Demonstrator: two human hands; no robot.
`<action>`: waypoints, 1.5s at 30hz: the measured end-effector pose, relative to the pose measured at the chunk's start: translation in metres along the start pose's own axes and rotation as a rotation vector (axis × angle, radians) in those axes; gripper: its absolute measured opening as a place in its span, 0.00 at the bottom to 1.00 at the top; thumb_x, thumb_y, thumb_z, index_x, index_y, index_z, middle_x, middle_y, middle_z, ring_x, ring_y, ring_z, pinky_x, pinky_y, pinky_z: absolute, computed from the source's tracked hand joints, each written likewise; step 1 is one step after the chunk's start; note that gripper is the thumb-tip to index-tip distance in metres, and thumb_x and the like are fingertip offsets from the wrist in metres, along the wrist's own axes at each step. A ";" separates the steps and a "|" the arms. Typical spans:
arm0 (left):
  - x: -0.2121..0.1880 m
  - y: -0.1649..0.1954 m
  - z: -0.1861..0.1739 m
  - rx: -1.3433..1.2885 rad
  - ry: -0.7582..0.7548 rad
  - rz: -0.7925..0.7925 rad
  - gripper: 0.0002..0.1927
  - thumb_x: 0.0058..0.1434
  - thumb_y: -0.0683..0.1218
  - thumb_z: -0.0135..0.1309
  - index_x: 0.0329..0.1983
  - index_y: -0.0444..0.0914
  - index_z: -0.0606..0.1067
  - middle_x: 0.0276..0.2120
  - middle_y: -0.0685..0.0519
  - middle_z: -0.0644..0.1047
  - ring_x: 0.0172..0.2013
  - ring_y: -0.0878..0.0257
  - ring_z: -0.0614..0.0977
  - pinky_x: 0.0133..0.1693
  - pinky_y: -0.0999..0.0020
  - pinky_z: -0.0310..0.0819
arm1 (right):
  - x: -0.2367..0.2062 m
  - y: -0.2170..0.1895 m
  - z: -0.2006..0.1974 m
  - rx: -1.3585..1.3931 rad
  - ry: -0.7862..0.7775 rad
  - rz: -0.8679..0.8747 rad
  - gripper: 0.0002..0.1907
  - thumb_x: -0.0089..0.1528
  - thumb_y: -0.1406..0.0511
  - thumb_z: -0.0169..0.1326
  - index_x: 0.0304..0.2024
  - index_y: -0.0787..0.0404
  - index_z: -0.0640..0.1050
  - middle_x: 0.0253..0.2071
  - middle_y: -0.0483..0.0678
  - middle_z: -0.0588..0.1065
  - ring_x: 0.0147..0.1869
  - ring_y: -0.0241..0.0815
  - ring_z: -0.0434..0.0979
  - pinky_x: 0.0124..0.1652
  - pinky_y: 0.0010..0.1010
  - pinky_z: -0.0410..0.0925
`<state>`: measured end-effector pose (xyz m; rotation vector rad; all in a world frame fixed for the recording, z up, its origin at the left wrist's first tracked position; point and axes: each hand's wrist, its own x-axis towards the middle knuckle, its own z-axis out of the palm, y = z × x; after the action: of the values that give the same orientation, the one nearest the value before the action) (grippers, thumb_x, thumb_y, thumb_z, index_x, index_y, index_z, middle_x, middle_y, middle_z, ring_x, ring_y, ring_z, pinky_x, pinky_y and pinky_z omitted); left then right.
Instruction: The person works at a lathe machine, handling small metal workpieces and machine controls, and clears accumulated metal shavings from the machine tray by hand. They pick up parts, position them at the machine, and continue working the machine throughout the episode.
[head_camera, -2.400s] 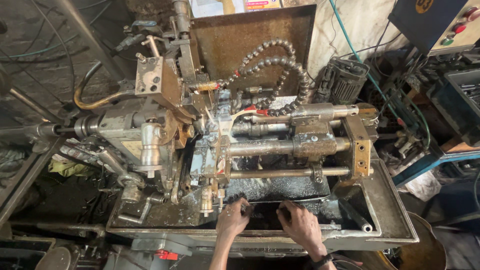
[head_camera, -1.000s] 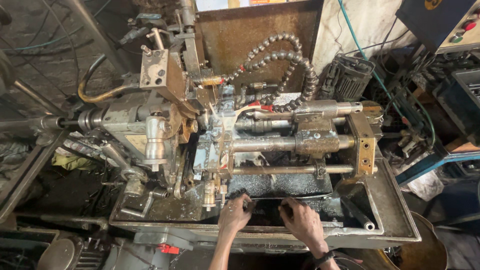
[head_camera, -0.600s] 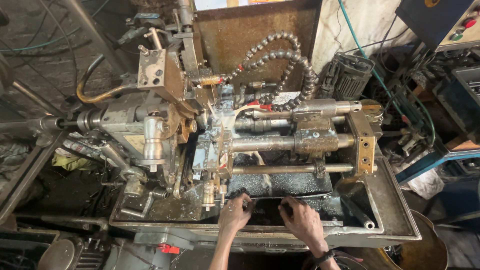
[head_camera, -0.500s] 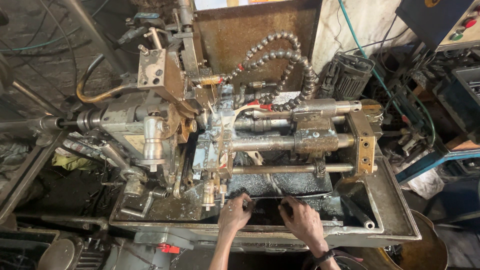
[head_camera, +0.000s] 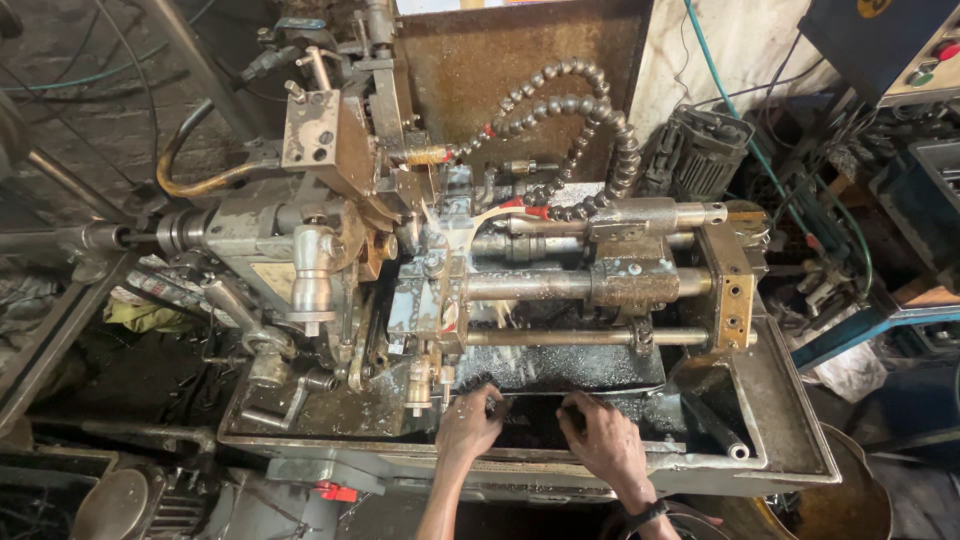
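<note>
Metal shavings (head_camera: 530, 425) lie dark and wet in the machine's tray (head_camera: 790, 440), under the steel rods (head_camera: 580, 337). We rest our left hand (head_camera: 468, 425) and right hand (head_camera: 603, 440) on them, fingers curled down; whether they grip anything, we cannot tell.

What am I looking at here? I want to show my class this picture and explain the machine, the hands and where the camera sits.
The camera is worn on a person's head and looks down, so the two bare arms at the bottom belong to the wearer. The left hand and the right hand reach into the oily metal tray of a small, well-used metalworking machine. Both rest on dark, wet material in a black recess; whether they grip anything cannot be told. Above them run horizontal steel bars. A jointed beaded hose curves over the machine in front of a rusty back plate. An electric motor stands to the right behind it.
</note>
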<state>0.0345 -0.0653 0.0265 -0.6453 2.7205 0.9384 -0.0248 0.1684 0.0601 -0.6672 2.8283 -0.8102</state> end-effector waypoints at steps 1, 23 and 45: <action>0.000 -0.001 0.001 0.007 0.027 0.027 0.13 0.66 0.57 0.56 0.50 0.52 0.78 0.23 0.54 0.82 0.22 0.66 0.77 0.26 0.64 0.67 | -0.001 -0.001 -0.001 -0.001 -0.002 0.003 0.13 0.64 0.53 0.52 0.44 0.51 0.78 0.27 0.45 0.82 0.20 0.41 0.79 0.24 0.35 0.72; -0.006 0.004 -0.004 -0.010 0.016 -0.025 0.12 0.66 0.58 0.55 0.48 0.53 0.78 0.19 0.56 0.80 0.21 0.64 0.79 0.28 0.61 0.72 | -0.001 -0.001 0.002 0.003 0.041 -0.030 0.15 0.63 0.52 0.53 0.45 0.52 0.79 0.26 0.46 0.82 0.18 0.42 0.78 0.23 0.35 0.72; -0.006 0.008 -0.006 0.004 0.006 -0.050 0.15 0.66 0.62 0.52 0.48 0.53 0.78 0.19 0.56 0.77 0.23 0.63 0.78 0.26 0.60 0.70 | -0.002 -0.004 -0.002 0.014 0.053 -0.047 0.14 0.63 0.53 0.54 0.45 0.53 0.78 0.28 0.46 0.82 0.21 0.43 0.81 0.24 0.35 0.73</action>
<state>0.0364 -0.0615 0.0374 -0.7131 2.6975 0.9202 -0.0222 0.1669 0.0635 -0.7235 2.8609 -0.8673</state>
